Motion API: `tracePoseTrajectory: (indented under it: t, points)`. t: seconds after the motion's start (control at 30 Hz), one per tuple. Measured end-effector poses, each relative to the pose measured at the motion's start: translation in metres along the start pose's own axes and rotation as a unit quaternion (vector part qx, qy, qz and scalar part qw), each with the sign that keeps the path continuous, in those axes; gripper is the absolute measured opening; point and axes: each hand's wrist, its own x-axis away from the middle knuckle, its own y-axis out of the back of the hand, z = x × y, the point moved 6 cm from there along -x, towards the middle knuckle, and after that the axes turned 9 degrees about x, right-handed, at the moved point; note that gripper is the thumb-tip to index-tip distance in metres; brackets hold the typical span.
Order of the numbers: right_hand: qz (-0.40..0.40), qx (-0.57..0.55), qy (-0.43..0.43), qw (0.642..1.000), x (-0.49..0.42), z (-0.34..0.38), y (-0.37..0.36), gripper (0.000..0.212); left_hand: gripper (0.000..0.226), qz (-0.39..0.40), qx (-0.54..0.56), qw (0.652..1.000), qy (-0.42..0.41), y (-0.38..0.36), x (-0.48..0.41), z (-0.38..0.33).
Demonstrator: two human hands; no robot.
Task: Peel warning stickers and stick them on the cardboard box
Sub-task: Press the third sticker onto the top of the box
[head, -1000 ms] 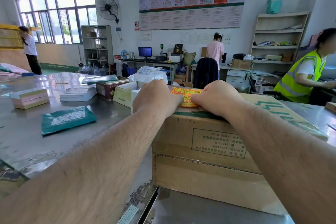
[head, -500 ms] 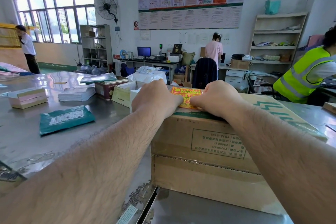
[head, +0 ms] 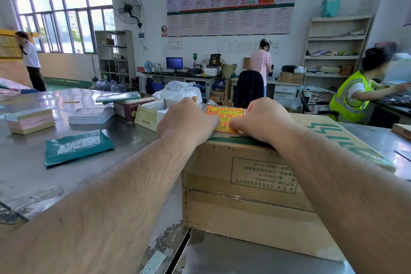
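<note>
Fingers of both hands are curled down onto a yellow-and-red warning sticker sheet [head: 223, 118] that lies on top of the cardboard box [head: 249, 184] near its front edge. The left hand [head: 186, 119] is bunched into a loose fist at the sheet's left edge, knuckles up, its fingertips tucked under and out of sight — whether they pinch the sheet or only press on it cannot be told. The right hand [head: 264, 120] is likewise closed, its fingertips meeting the near right corner of the sheet at the lowest sticker; the exact pinch is hidden by the knuckles. Between the two hands the sheet shows red printing on yellow in stacked rows. Both wrists rest along the box's front top edge, where a green printed band runs. The box stands on a steel table [head: 33, 162], its front face carrying a printed label panel that reads upside down. To the left on the table lie a teal mailer bag [head: 76, 147], a stack of booklets [head: 91, 115], a pink-and-yellow paper block [head: 30, 120] and a small open white carton [head: 151, 113] just beside the left hand. Farther right, a person in a yellow safety vest [head: 349, 98] leans over another bench.
</note>
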Motion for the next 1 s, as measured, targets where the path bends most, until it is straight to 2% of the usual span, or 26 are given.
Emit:
tracePoseTrajectory:
  t: [0.33, 0.43, 0.57, 0.73, 0.87, 1.0]
  points:
    - [0.017, 0.052, 0.017, 0.998, 0.000, 0.012, 0.000, 0.027, 0.039, -0.008, 0.002, 1.000, -0.013, 0.009, 0.002, -0.007]
    - [0.012, 0.022, 0.022, 0.999, 0.001, 0.015, 0.010, 0.031, 0.025, -0.032, 0.071, 0.997, -0.016, 0.019, 0.003, -0.016]
    - [-0.011, -0.052, 0.029, 0.998, 0.015, 0.021, 0.027, 0.036, 0.019, -0.055, 0.179, 0.982, -0.014, 0.035, 0.014, -0.026]
    - [-0.049, -0.144, 0.039, 0.988, 0.053, 0.023, 0.037, 0.031, 0.031, -0.036, 0.284, 0.958, 0.007, 0.045, 0.045, -0.020]
    - [-0.067, -0.212, 0.044, 0.974, 0.085, 0.021, 0.036, 0.029, 0.027, -0.042, 0.381, 0.924, 0.017, 0.051, 0.078, -0.006]
    - [-0.063, -0.242, 0.045, 0.967, 0.110, 0.025, 0.030, 0.027, 0.025, -0.036, 0.460, 0.885, 0.069, 0.053, 0.100, 0.014]
